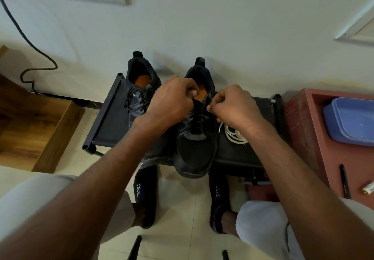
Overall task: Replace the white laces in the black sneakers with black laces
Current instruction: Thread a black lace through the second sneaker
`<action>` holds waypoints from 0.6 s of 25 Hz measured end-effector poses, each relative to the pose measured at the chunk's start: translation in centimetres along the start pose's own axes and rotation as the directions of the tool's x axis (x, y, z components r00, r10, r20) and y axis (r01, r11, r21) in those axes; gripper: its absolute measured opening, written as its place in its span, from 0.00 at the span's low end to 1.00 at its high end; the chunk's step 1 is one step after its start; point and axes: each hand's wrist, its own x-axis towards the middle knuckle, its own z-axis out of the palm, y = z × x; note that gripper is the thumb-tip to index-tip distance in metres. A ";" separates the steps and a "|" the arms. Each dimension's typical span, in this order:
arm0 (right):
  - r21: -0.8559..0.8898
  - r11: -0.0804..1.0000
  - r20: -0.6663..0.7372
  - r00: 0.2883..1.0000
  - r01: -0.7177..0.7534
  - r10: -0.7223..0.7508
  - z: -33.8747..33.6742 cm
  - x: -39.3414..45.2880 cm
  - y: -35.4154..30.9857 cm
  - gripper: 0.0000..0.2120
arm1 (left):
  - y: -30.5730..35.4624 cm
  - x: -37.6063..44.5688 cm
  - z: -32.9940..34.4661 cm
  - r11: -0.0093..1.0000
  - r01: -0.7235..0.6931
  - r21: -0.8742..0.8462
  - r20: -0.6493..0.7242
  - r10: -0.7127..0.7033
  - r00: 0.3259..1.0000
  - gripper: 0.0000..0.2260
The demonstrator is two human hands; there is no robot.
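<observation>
Two black sneakers, left sneaker (139, 96) and right sneaker (195, 150), are set on the bench (105, 122). One black lace (205, 102) is pinched by both hands, left (172, 100) and right (234, 106). One white lace bundle (234, 134) is partly hidden beneath the right wrist.

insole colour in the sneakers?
Orange, seen through the collar of the left sneaker in the head view; the hands partly cover the other one.

Your left hand (172, 100) covers the tongue of the right sneaker (195, 138) and part of the left sneaker (139, 90). Your right hand (234, 106) hides part of the white lace (232, 134). The frame edge cuts off the blue tub (352, 120).
</observation>
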 end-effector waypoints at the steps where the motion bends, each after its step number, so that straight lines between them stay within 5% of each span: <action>1: -0.046 0.999 -0.017 1.000 0.021 -0.022 0.2 0.0 0.0 0.04 | -0.3 0.1 -0.3 1.000 -0.003 -0.001 -0.023 0.003 1.000 0.08; 5: -0.014 1.000 -0.090 0.996 0.020 -0.021 0.1 -0.6 -0.6 0.04 | -0.8 0.4 -0.8 0.996 0.066 -0.053 0.014 -0.066 0.998 0.09; 9: 0.339 0.940 -0.195 0.975 -0.030 0.102 -1.2 -0.9 -1.4 0.06 | -0.8 0.3 -1.0 0.995 0.071 -0.069 0.031 -0.069 0.997 0.09; 11: 0.762 0.645 -0.215 0.961 0.055 0.172 -3.4 -0.8 -2.1 0.03 | -0.9 0.3 -1.2 0.994 0.076 -0.082 0.046 -0.073 0.996 0.08; 12: 0.880 0.467 -0.212 0.953 0.090 0.215 -4.5 -0.6 -1.9 0.02 | -1.0 0.2 -1.2 0.993 0.076 -0.090 0.053 -0.071 0.996 0.08; 13: 0.896 0.427 -0.247 0.936 0.122 0.251 -5.4 -0.3 -1.5 0.01 | -1.0 0.2 -1.2 0.993 0.074 -0.096 0.058 -0.069 0.996 0.08; 15: 0.524 0.847 -0.422 0.890 0.088 0.169 -5.6 0.1 -0.4 0.09 | -1.0 0.1 -1.2 0.993 0.073 -0.095 0.060 -0.068 0.996 0.09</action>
